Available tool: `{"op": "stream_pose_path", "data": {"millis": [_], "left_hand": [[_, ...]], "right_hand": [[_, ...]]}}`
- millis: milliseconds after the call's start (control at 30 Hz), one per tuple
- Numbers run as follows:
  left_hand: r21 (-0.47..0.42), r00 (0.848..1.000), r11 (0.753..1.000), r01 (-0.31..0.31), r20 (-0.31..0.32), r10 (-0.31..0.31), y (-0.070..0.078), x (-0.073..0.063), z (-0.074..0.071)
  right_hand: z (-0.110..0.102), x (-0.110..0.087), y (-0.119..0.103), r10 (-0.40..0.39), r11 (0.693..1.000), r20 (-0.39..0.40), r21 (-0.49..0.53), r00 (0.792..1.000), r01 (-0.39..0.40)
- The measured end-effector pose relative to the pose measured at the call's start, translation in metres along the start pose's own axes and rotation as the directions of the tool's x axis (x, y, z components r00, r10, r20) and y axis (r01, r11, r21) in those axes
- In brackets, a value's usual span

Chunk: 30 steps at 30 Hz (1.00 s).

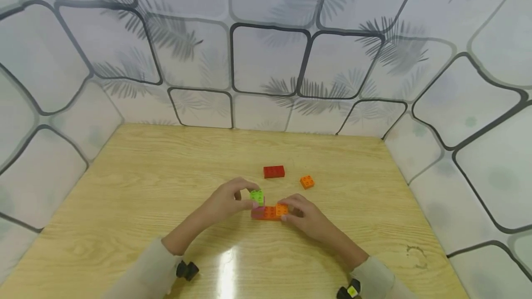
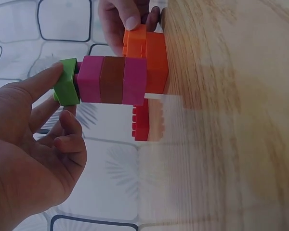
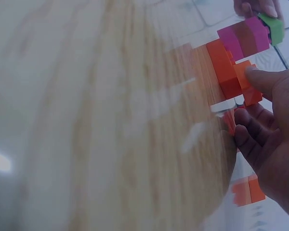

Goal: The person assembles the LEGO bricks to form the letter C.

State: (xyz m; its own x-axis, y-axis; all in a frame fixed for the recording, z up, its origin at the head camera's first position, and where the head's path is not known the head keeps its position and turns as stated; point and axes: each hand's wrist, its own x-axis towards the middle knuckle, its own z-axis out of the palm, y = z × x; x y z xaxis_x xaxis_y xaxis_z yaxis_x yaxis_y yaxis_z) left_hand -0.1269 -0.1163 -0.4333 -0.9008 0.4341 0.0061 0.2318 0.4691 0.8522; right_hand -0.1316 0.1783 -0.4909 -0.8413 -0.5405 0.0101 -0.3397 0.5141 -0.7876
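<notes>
A long orange building brick [image 1: 269, 212] lies on the table between the hands. At its left end rises a stack of pink and brown bricks [image 2: 111, 80]. My left hand [image 1: 230, 200] pinches a green brick [image 2: 67, 82] between thumb and fingers at the top of that stack, where it sits slightly tilted with a small gap showing. At the right end of the long brick is a smaller orange brick [image 3: 248, 82]. My right hand [image 1: 308, 216] holds this one between thumb and fingers.
Behind the hands lie a red brick [image 1: 274, 172] and a loose small orange brick [image 1: 307, 182]. The wooden table [image 1: 166, 160] meets patterned walls [image 1: 270, 59] at the back and both sides.
</notes>
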Motion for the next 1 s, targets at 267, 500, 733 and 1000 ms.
{"op": "stream_pose_path", "data": {"millis": [267, 500, 733, 1000], "left_hand": [[0.056, 1.000, 0.998, 0.006, -0.024, -0.005, 0.005, -0.003, 0.003], [0.146, 0.998, 0.989, 0.006, -0.056, 0.002, 0.005, 0.000, 0.006], [0.163, 0.997, 0.987, 0.001, -0.076, 0.011, 0.000, 0.002, 0.012], [0.189, 0.996, 0.982, 0.007, -0.087, 0.010, 0.003, 0.000, 0.012]], "right_hand": [[0.000, 0.000, -0.002, 0.001, 1.000, 0.001, 0.001, 1.000, -0.001], [0.000, 0.000, 0.001, 0.000, 1.000, 0.002, 0.003, 1.000, 0.000], [-0.001, 0.000, 0.001, -0.029, 1.000, -0.013, 0.009, 1.000, 0.029], [0.000, 0.000, -0.001, -0.054, 0.998, -0.003, 0.012, 0.999, 0.054]]}}
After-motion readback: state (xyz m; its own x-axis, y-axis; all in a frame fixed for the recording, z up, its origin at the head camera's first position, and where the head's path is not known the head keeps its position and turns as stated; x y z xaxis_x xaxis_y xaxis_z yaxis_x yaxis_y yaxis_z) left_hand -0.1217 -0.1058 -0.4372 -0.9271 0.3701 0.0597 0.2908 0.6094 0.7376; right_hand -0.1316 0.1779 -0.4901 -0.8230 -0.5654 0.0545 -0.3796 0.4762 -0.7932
